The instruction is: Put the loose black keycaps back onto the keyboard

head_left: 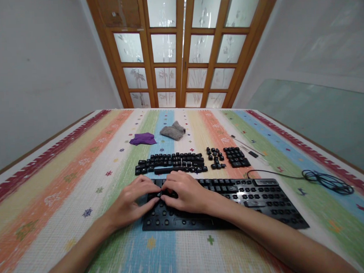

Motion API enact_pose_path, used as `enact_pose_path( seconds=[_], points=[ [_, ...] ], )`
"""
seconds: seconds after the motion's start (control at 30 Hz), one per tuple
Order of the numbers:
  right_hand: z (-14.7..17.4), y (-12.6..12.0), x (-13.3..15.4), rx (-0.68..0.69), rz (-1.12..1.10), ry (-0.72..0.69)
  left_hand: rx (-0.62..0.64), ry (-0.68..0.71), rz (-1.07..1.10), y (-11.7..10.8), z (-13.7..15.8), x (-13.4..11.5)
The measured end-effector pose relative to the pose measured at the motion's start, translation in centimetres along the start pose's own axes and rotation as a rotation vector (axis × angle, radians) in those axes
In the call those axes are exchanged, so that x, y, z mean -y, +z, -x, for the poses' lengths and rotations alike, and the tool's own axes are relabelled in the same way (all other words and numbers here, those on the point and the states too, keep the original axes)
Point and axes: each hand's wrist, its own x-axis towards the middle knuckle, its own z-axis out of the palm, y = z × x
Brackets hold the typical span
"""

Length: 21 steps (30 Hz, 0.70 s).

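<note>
Bare forearms: foremost. Left hand, right hand: thumbs and forefingers slightly parted, any hold untellable. Keyboard: beneath fingers; some caps seated, many sockets bare. Loose keycaps: beyond fingers, grouped.

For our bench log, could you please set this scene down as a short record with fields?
Left hand: fingertips at the left part of the keyboard; whether they grip anything is unclear
Right hand: fingertips close to the other hand's; grip also unclear
Keyboard state: some keys fitted, many sockets bare
Loose keys: in groups beyond the keyboard
Cable: coiled at the right
Cloths: purple cloth left of gray cloth
Surface: striped tablecloth
</note>
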Motion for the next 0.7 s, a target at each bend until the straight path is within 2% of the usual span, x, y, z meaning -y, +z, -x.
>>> enact_pose_path(
  seconds=[0.4,0.7],
  points=[
    [0.24,0.93,0.28,0.014,0.161,-0.067,0.062,-0.036,0.003,-0.1,-0.45,-0.43],
    [0.34,0.84,0.03,-0.048,0.159,-0.1,0.053,-0.07,-0.023,0.14,0.0,-0.09]
  ],
)
